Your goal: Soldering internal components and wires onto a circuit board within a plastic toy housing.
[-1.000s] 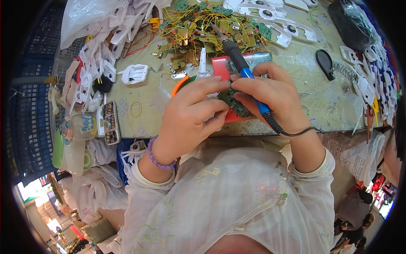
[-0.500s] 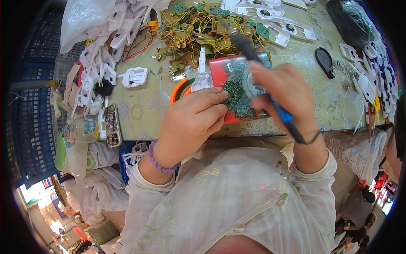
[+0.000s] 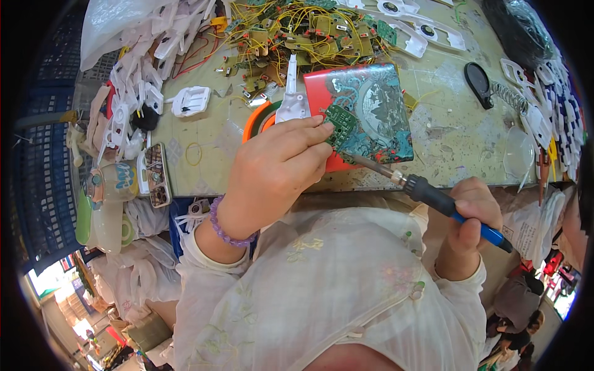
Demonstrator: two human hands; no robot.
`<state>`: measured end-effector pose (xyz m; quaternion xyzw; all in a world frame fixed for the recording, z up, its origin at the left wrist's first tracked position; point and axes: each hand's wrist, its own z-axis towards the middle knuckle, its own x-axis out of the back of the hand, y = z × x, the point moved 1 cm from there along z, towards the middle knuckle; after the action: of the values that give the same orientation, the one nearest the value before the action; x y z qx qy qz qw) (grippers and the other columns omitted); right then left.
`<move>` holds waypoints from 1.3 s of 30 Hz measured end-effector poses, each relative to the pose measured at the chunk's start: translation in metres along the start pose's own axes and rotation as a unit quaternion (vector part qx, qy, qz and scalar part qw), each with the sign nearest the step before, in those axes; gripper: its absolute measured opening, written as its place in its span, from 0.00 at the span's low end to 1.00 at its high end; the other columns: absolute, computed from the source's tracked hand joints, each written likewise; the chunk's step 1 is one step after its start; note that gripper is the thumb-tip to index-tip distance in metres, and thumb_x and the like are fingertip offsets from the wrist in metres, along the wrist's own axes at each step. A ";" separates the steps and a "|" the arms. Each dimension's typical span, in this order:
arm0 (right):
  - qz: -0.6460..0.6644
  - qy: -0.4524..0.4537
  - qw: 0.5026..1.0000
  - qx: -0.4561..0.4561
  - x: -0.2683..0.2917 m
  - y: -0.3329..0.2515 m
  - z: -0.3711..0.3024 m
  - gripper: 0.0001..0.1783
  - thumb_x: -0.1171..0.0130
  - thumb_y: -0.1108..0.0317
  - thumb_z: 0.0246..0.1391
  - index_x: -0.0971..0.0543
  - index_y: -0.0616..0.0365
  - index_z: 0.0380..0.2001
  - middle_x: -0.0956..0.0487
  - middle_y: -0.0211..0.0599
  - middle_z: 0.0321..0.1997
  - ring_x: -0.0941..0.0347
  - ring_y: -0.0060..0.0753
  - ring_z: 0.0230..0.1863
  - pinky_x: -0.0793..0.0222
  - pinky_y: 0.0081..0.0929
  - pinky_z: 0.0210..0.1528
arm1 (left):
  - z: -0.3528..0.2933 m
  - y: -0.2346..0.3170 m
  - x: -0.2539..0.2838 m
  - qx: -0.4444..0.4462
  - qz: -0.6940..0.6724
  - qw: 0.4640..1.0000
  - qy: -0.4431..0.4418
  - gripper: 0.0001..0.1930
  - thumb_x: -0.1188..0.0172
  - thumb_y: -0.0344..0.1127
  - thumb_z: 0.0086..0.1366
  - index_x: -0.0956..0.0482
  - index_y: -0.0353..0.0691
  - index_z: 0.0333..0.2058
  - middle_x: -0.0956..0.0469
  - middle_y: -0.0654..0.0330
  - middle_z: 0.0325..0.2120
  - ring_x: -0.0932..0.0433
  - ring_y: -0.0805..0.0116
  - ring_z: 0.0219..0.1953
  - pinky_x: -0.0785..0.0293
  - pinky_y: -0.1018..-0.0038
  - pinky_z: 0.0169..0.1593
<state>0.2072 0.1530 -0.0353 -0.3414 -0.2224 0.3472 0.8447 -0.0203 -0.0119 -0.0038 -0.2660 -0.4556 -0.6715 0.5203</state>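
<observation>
My left hand [image 3: 281, 157], with a purple bead bracelet at its wrist, pinches a small green circuit board [image 3: 340, 125] by its left edge. The board is over a flat red and teal patterned piece [image 3: 387, 117] on the table. In my right hand [image 3: 475, 210] is a soldering iron [image 3: 428, 193] with a black and blue handle. Its metal tip points left at the board's lower edge; whether they touch I cannot tell. A white plastic part [image 3: 292, 106] with a long narrow arm lies just beyond my left fingers, beside an orange ring [image 3: 249, 128].
A heap of circuit boards with yellow wires [image 3: 303, 37] fills the far middle of the table. White plastic housings [image 3: 127, 105] pile up at the left, with others at the right. A coiled-spring iron stand [image 3: 508, 102] stands right. A phone [image 3: 158, 176] lies near the left edge.
My right hand has come down and to the right with the soldering iron, whose tip swung from the far heap to the held board's lower edge. My left hand keeps its pinch.
</observation>
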 end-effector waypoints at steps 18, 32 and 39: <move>0.007 -0.006 1.000 -0.016 -0.007 0.002 0.001 0.12 0.42 0.61 0.55 0.22 0.61 0.34 0.23 0.37 0.23 0.31 0.34 0.21 0.35 0.28 0.24 | -0.006 -0.002 0.000 -0.006 0.006 1.000 -0.006 0.09 0.36 0.26 0.46 0.22 0.35 0.29 0.20 0.57 0.36 0.20 0.59 0.43 0.23 0.69 0.42; -0.054 -0.068 0.996 0.034 -0.006 -0.009 0.013 0.11 0.42 0.64 0.54 0.22 0.62 0.34 0.24 0.36 0.22 0.30 0.34 0.20 0.34 0.26 0.21 | -0.009 -0.003 -0.001 -0.012 0.024 1.000 -0.007 0.10 0.37 0.29 0.46 0.22 0.37 0.30 0.20 0.58 0.37 0.21 0.61 0.44 0.23 0.71 0.42; -0.102 -0.106 0.987 0.070 -0.013 -0.025 0.025 0.12 0.39 0.65 0.54 0.23 0.63 0.34 0.24 0.36 0.21 0.31 0.33 0.18 0.37 0.27 0.19 | -0.009 -0.002 -0.003 -0.006 0.023 1.000 0.006 0.12 0.33 0.28 0.44 0.20 0.38 0.31 0.19 0.59 0.35 0.19 0.60 0.42 0.22 0.70 0.39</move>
<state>0.1944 0.1408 -0.0019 -0.2187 -0.3193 0.3084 0.8690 -0.0205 -0.0188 -0.0111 -0.2759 -0.4420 -0.6635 0.5370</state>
